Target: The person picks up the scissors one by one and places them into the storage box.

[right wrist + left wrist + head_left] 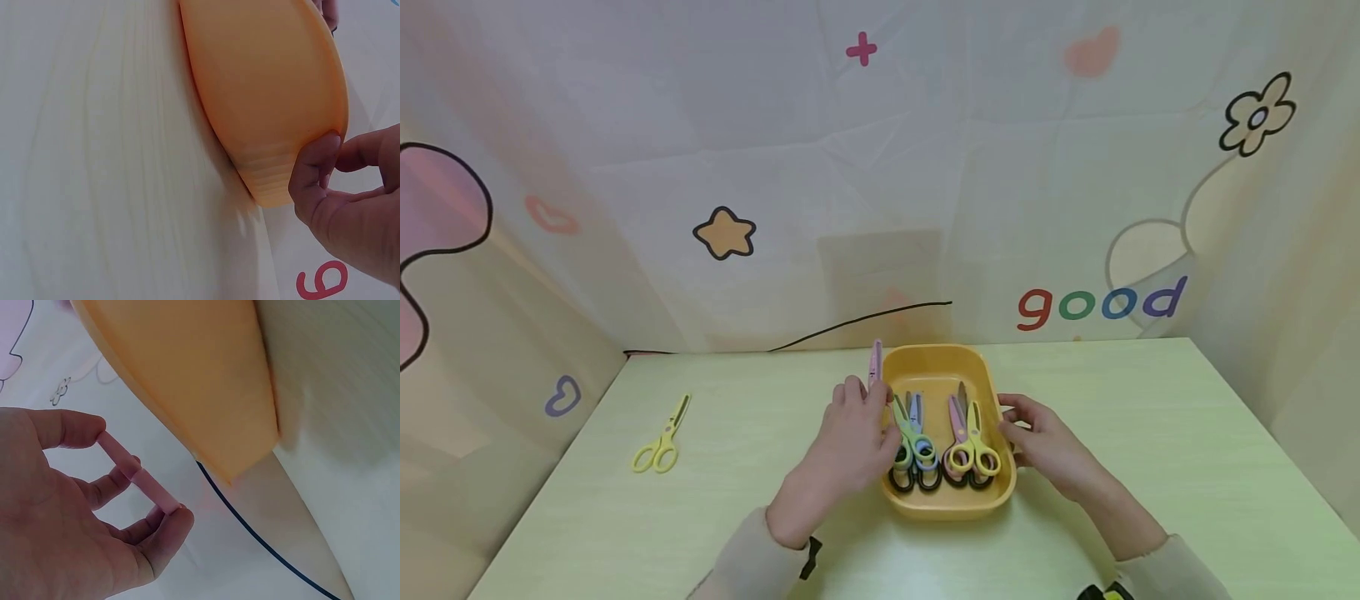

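Observation:
My left hand (853, 433) pinches a pair of pink scissors (876, 360) by the handles, just over the left rim of the yellow-orange basket (936, 358). In the left wrist view the pink handle (139, 475) spans from thumb to fingers, seen edge-on. At the basket's right wall, my right hand (1047, 437) grips the rim, its thumb and fingers bent about it in the right wrist view. Inside lie two groups of scissors: green scissors (912, 433) and blue ones on the left, yellow scissors (974, 446) and pink ones on the right, with black-handled pairs beneath.
Another pair of yellow scissors (662, 442) lies on the pale green table (745, 400), well left of the basket. A printed curtain (880, 208) hangs behind the table's back edge and along both sides.

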`<state>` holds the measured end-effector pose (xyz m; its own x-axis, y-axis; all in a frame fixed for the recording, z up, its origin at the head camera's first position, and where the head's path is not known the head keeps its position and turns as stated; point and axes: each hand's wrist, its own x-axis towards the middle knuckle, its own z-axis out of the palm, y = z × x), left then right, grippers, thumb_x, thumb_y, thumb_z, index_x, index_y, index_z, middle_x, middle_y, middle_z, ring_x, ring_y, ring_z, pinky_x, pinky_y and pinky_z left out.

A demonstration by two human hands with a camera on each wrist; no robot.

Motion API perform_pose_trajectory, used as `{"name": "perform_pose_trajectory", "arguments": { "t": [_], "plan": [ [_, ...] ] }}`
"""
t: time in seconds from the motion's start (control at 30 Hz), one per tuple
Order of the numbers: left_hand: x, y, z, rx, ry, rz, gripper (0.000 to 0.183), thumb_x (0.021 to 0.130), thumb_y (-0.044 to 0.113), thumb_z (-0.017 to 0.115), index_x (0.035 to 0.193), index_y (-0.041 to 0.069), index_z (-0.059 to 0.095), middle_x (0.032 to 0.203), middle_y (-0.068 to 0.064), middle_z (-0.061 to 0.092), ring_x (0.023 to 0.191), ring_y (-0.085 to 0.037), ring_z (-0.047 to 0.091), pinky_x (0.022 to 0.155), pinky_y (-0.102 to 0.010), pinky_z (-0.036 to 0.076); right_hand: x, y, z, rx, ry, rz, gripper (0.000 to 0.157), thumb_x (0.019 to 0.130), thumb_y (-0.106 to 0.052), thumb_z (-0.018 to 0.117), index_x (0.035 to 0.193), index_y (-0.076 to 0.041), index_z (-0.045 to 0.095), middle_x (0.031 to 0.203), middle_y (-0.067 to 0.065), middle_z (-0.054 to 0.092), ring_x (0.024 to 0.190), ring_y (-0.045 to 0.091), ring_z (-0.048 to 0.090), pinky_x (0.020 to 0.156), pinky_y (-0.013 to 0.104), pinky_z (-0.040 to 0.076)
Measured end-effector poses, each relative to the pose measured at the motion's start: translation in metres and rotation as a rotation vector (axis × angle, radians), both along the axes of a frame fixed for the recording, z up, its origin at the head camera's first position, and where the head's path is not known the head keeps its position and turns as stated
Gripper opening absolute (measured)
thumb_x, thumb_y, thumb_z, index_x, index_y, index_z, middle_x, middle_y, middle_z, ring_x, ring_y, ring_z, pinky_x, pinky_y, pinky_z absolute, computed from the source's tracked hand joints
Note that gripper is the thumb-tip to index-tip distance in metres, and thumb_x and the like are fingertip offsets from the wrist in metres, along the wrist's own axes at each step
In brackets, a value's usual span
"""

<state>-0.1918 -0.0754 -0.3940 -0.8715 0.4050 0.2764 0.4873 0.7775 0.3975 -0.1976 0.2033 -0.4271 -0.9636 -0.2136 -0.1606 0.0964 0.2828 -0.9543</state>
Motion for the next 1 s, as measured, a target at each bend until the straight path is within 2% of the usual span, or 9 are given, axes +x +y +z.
{"name": "perform_pose_trajectory", "arguments": {
  "t": [0.13,0.43,0.57,0.77,1.0],
  "plan": [
    [0.0,0.009,0.002,-0.01,-0.008,-0.016,0.027,0.097,0.017,0.057,0.12,0.003,0.055,0.097,-0.012,0.041,0.088,-0.028,0.04,0.07,-0.037,0.038,0.0,0.001,0.0,0.002,0.002,0.003,0.05,0.107,-0.01,0.049,0.152,0.007,0.035,0.118,0.021,0.048,0.095,0.027,0.058,0.075,0.034,0.058],
    [0.0,0.028,0.003,-0.094,-0.036,-0.049,0.029,0.1,0.022,0.053,0.123,0.003,0.053,0.102,-0.014,0.043,0.09,-0.027,0.039,0.071,-0.035,0.039,0.0,0.002,0.0,0.004,0.006,0.004,0.049,0.107,-0.01,0.05,0.152,0.006,0.035,0.117,0.02,0.047,0.095,0.027,0.058,0.076,0.035,0.058],
    [0.002,0.035,0.002,-0.122,-0.009,-0.064,0.027,0.1,0.02,0.053,0.12,0.001,0.054,0.103,-0.018,0.046,0.09,-0.028,0.042,0.07,-0.036,0.042,-0.001,0.002,0.0,0.0,0.008,0.003,0.049,0.107,-0.009,0.049,0.151,0.006,0.036,0.117,0.02,0.047,0.095,0.027,0.058,0.076,0.035,0.058],
    [0.004,0.045,-0.003,-0.249,0.034,-0.059,0.027,0.1,0.021,0.054,0.116,0.0,0.055,0.104,-0.021,0.05,0.09,-0.029,0.047,0.067,-0.037,0.047,-0.002,0.001,-0.001,0.001,0.004,0.004,0.049,0.106,-0.009,0.05,0.151,0.006,0.035,0.118,0.021,0.048,0.095,0.027,0.058,0.076,0.035,0.058],
    [0.003,0.058,-0.01,-0.398,-0.024,-0.017,0.036,0.102,0.026,0.054,0.124,-0.003,0.054,0.122,-0.03,0.053,0.109,-0.04,0.054,0.082,-0.045,0.054,-0.001,0.001,-0.002,0.002,0.005,0.003,0.049,0.106,-0.008,0.049,0.151,0.007,0.036,0.118,0.021,0.048,0.094,0.027,0.058,0.076,0.034,0.058]
  ]
}}
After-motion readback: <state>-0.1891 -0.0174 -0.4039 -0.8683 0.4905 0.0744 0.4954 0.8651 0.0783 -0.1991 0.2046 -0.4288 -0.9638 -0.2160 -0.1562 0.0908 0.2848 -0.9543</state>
